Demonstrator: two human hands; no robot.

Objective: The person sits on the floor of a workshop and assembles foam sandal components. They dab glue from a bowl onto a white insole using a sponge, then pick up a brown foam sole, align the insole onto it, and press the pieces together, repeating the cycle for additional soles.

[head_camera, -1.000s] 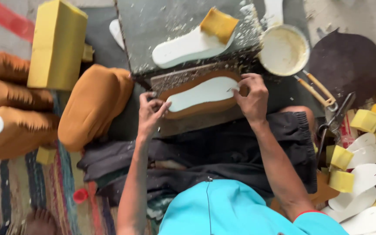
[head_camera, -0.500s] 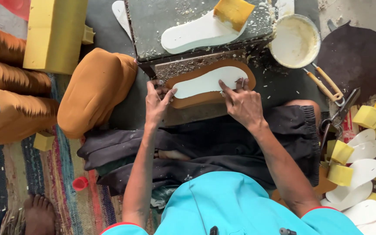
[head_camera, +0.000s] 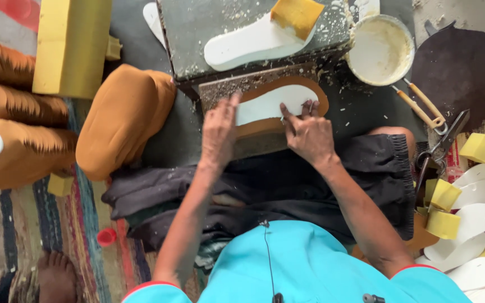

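A: In the head view, what is different from a second ago?

B: The right hand point(head_camera: 309, 134) has come off the far right end of the brown sole piece point(head_camera: 310, 90) and now lies lower, its fingers spread flat over the white insole point(head_camera: 270, 102) and the brown edge just near of it. The left hand point(head_camera: 219, 130) has slid right and a little farther out, so its fingertips now reach the left end of the white insole.

A: Are the hands gripping anything?

B: No. Both are open, fingers stretched out and pressing down; neither closes around a thing.

A: And where do the two layers sit?

B: The white insole lies on top of the brown sole piece, which shows as a rim around it on the far and right sides. Both rest on a small board point(head_camera: 237, 90) over the person's lap, just near of the grey stone slab point(head_camera: 209, 33).

A: What does the shift tell you?

B: I judge the pressing has moved from the ends toward the middle, so the insole looks seated and is being smoothed down onto the brown layer.

A: What else is around?

B: On the slab, another white insole point(head_camera: 242, 47) with a yellow sponge point(head_camera: 297, 15) on it. Far right, a bowl of pale paste point(head_camera: 380, 50). Scissors point(head_camera: 439, 147) lie to the right, and a stack of brown cut pieces point(head_camera: 122, 120) to the left.
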